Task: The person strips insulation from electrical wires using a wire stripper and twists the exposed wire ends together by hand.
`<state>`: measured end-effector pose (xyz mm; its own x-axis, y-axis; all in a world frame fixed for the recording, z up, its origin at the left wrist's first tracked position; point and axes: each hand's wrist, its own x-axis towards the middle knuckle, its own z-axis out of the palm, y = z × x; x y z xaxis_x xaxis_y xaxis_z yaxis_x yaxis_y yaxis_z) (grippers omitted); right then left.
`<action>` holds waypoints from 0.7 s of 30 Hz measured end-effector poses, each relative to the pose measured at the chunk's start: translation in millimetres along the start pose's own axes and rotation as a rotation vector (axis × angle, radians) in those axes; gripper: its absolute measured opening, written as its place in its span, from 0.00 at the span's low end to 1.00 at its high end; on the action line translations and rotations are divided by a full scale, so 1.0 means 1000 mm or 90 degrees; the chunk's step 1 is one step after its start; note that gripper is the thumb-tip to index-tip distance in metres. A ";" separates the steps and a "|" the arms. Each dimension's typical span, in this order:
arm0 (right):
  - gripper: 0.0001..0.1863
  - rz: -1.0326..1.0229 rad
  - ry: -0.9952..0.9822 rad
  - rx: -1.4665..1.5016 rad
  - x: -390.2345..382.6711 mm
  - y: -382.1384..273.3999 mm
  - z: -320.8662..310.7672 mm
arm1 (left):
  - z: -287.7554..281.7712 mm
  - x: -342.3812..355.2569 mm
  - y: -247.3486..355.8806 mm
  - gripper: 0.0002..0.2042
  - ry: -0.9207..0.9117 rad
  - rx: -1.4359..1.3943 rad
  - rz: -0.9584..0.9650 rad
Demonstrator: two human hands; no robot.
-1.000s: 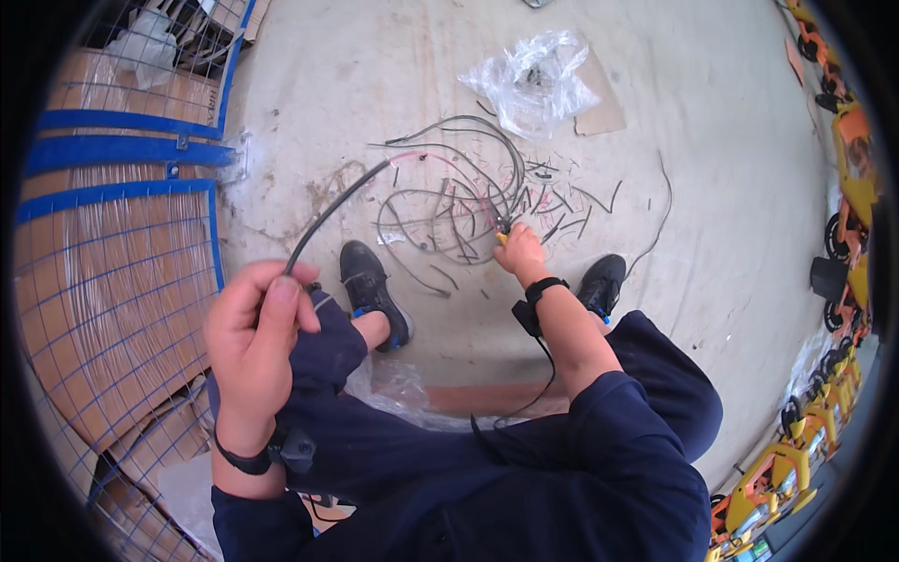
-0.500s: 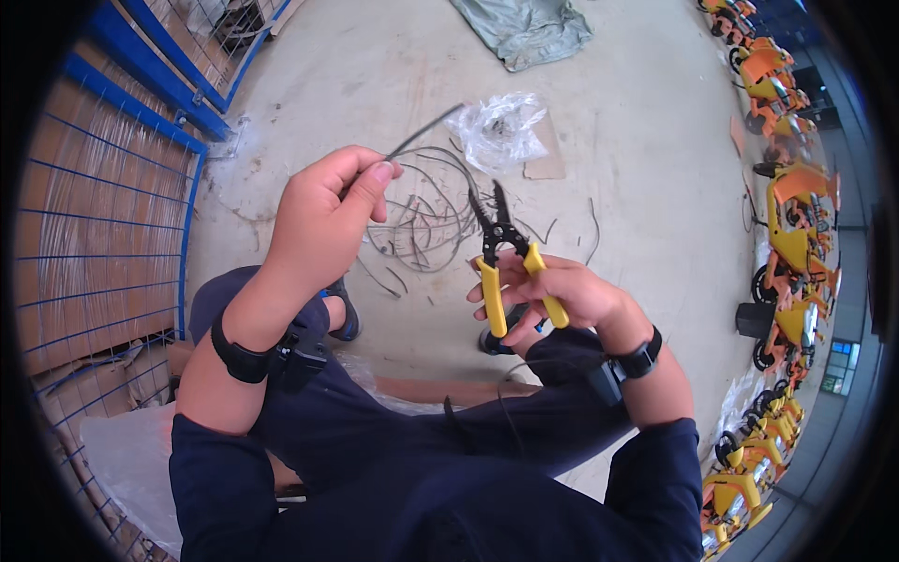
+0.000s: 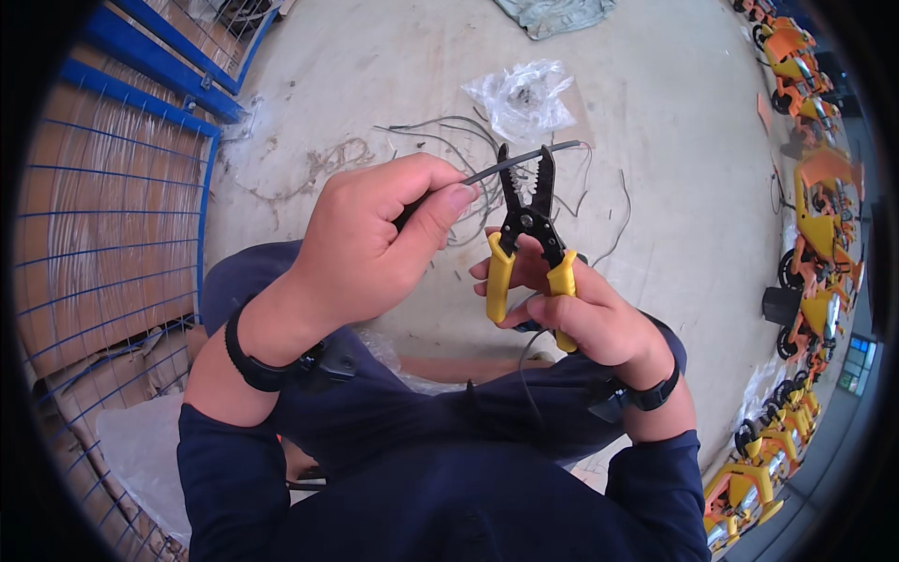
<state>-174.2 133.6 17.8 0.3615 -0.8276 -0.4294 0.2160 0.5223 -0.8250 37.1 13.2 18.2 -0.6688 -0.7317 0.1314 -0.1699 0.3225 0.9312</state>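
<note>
Dark grey rubbery cable (image 3: pixel 523 161) stretches above a pale concrete floor (image 3: pixel 674 140), held between a worker's two bare hands near the centre of the scene. At far left, a blue steel-mesh cage (image 3: pixel 164 67) encloses brown cardboard (image 3: pixel 103 323) wrapped in clear film, with a whitish translucent plastic sheet (image 3: pixel 140 459) near its lower part. The left hand (image 3: pixel 384 229), a black band (image 3: pixel 253 370) around its wrist, pinches the cable between thumb and fingers in a firm grip, the free end pointing right and slightly upward. Behind it, thin grey wires (image 3: pixel 440 120) lie scattered on the floor, near a crumpled clear plastic bag (image 3: pixel 524 98). Black-headed wire strippers with yellow handles (image 3: pixel 527 222) stand upright, jaws parted, the cable crossing near their toothed tips; whether the metal touches it cannot be told. The right hand (image 3: pixel 595 314) has its grip around the handles, thumb across the right one. At far right, yellow-and-orange wheeled machines (image 3: pixel 819 220) line the floor's edge, a black box-shaped object (image 3: pixel 780 304) beside them.
</note>
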 end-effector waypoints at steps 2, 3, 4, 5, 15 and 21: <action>0.33 0.004 -0.005 -0.005 0.001 -0.003 0.001 | -0.001 0.001 0.000 0.09 0.003 0.009 -0.004; 0.33 0.008 -0.007 -0.013 0.002 -0.003 0.000 | -0.001 0.001 0.001 0.09 0.005 0.008 -0.014; 0.33 0.007 -0.006 -0.010 0.002 -0.004 0.000 | -0.001 0.001 0.000 0.09 0.008 0.007 -0.023; 0.33 0.004 -0.014 -0.020 0.003 -0.004 -0.001 | -0.001 0.002 0.000 0.09 0.004 0.008 -0.024; 0.31 0.008 -0.012 -0.002 0.004 -0.002 -0.001 | 0.000 0.003 -0.003 0.09 -0.044 0.040 -0.051; 0.30 0.005 0.001 -0.017 0.004 -0.003 0.001 | 0.001 0.002 -0.004 0.08 -0.055 0.032 -0.061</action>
<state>-172.2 129.3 19.0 0.3617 -0.8236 -0.4368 0.1891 0.5236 -0.8307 35.5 10.8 14.5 -0.7070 -0.7071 0.0103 -0.2713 0.2846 0.9195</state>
